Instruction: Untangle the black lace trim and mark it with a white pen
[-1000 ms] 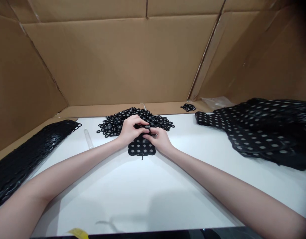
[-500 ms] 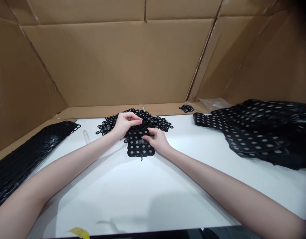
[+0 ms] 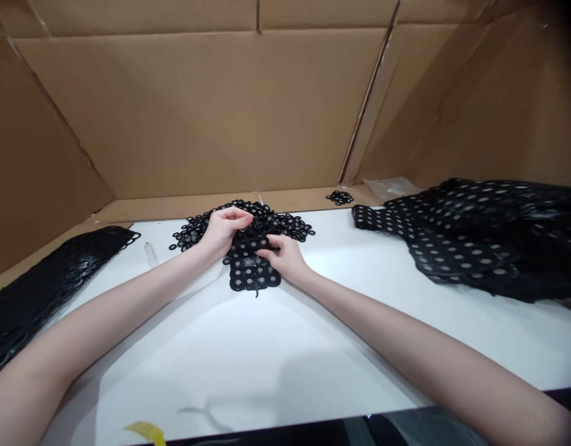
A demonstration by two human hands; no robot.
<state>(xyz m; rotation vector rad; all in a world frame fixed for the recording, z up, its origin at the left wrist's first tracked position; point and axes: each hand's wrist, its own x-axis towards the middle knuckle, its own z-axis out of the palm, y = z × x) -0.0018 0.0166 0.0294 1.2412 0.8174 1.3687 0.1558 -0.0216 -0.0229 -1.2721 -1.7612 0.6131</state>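
A small black sheet with rows of round holes (image 3: 254, 272) lies on the white table in front of me. My right hand (image 3: 285, 257) pinches its right edge between thumb and fingers. Just behind the sheet spreads a heap of small black rings (image 3: 187, 232). Over that heap my left hand (image 3: 227, 229) is closed, thumb and fingertips pressed together near the sheet's far end. Whatever sits between those fingertips is too small to make out.
On the right lies a large black holed sheet (image 3: 457, 241), crumpled. A stack of black material (image 3: 48, 279) rests at left, beside a clear pen-like tube (image 3: 150, 255). Several rings (image 3: 340, 197) lie at the back. Cardboard walls (image 3: 197, 111) surround the table; yellow tape (image 3: 147, 430) is at the front edge.
The whole view has shifted slightly, so everything appears a little further left. Both hands keep nearly the same pose at the small holed sheet and ring heap.
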